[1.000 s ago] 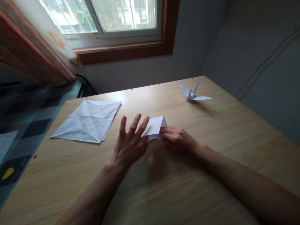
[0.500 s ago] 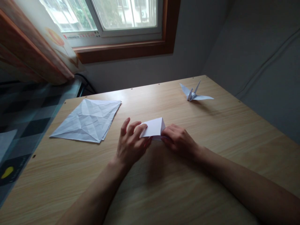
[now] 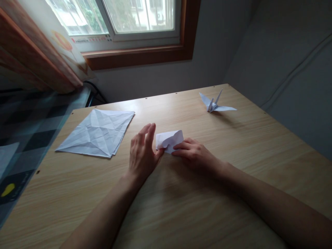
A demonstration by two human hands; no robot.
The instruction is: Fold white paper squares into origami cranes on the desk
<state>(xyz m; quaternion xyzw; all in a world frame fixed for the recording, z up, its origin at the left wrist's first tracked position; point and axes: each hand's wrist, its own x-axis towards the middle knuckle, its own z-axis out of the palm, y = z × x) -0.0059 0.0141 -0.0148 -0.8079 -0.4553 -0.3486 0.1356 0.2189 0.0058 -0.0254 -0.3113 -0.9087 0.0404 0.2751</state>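
Note:
A small folded white paper (image 3: 169, 139) lies on the wooden table (image 3: 181, 193) in front of me, its top layer bulging upward. My right hand (image 3: 193, 154) grips the paper's near right edge with curled fingertips. To the paper's left is my left hand (image 3: 142, 152), its fingers stretched upward and held close together; the thumb touches the paper's near left corner.
A creased, unfolded white sheet (image 3: 97, 133) lies flat at the table's left. A finished white paper crane (image 3: 214, 103) stands at the far right. Beyond the table are a window (image 3: 124, 20) and a curtain (image 3: 38, 52); a checked surface (image 3: 23, 135) lies to the left.
My left fingers uncurled off the paper and now point upward beside it. The folded paper lost its flat triangular shape and bulges, while my right hand shifted slightly left along its near edge.

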